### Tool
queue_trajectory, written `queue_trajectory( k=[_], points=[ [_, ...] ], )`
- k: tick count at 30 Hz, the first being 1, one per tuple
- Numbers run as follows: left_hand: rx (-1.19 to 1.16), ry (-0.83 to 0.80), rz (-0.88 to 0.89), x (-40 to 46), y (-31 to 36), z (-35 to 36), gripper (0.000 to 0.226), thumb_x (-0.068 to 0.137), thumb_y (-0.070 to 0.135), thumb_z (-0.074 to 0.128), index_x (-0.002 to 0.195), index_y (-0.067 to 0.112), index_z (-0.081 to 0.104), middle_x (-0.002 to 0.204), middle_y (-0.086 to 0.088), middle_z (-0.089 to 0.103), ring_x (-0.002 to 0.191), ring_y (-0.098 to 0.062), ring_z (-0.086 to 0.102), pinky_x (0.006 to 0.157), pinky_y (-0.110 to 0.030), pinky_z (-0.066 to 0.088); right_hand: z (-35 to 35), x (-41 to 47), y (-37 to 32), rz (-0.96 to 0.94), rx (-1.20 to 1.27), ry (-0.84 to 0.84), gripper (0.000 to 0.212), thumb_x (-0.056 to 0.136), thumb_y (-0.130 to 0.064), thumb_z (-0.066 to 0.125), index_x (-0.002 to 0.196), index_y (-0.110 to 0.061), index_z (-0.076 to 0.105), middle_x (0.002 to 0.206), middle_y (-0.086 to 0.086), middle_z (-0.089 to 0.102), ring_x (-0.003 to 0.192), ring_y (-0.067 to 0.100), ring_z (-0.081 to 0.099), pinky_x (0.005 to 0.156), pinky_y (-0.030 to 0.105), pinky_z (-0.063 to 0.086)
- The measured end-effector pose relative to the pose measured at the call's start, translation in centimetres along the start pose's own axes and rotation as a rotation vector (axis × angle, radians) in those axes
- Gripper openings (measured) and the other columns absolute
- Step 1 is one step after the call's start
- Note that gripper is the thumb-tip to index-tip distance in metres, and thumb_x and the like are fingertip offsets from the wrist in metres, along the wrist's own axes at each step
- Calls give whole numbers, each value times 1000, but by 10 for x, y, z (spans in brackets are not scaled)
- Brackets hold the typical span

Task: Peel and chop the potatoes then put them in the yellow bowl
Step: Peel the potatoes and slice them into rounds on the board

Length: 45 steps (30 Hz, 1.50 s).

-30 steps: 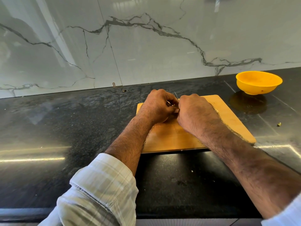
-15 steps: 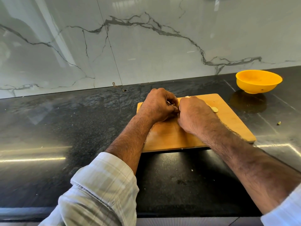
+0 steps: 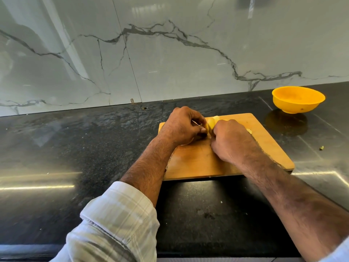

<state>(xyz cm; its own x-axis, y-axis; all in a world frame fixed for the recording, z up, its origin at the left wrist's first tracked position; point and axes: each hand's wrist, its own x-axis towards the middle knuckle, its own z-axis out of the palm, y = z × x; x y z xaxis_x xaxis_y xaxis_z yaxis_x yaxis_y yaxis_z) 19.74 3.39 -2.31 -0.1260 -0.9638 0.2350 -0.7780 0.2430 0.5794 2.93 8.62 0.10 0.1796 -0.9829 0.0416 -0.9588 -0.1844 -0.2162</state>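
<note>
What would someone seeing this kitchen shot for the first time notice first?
Two hands meet over a wooden board on the dark counter: the left hand and right hand close around a pale potato. A yellow bowl sits far right by the veined marble wall.
</note>
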Motion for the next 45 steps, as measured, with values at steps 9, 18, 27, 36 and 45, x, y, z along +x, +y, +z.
queue_trajectory(
  k=[9, 18, 27, 36, 45],
  points=[
    [52, -30, 12, -2, 7, -1, 28, 89, 27, 85, 116, 30, 77, 107, 12, 73, 90, -3, 69, 89, -33, 62, 4, 3, 12, 32, 84, 10, 33, 98, -41, 66, 124, -20, 69, 100, 4, 63, 91, 19, 62, 76, 32, 59],
    [164, 42, -50, 10, 2, 0, 20, 89, 41, 83, 100, 27, 71, 85, 11, 73, 84, -6, 69, 83, -37, 63, 7, 5, 13, 28, 141, -37, 33, 96, -39, 69, 125, -23, 72, 103, 2, 67, 90, 18, 64, 78, 33, 62],
    [100, -23, -90, 14, -3, -4, 11, 90, 32, 83, 93, 29, 73, 113, 7, 72, 102, -10, 67, 92, -40, 61, 6, 5, 12, -13, 136, -59, 35, 99, -39, 66, 130, -22, 69, 109, 2, 69, 94, 18, 66, 83, 34, 63],
    [13, -56, -32, 14, -2, -9, 29, 85, 28, 89, 112, 30, 78, 112, 8, 76, 97, -4, 71, 89, -29, 61, 3, 8, 16, 27, 92, -88, 42, 98, -38, 69, 136, -22, 64, 119, 5, 66, 105, 21, 62, 90, 35, 60],
    [-18, 22, -37, 10, -10, -11, 26, 89, 31, 86, 113, 22, 82, 108, 9, 78, 98, -2, 70, 79, -14, 51, 1, 6, 13, 39, 56, -31, 40, 97, -39, 69, 132, -19, 65, 112, 6, 66, 96, 20, 62, 85, 35, 61]
  ],
)
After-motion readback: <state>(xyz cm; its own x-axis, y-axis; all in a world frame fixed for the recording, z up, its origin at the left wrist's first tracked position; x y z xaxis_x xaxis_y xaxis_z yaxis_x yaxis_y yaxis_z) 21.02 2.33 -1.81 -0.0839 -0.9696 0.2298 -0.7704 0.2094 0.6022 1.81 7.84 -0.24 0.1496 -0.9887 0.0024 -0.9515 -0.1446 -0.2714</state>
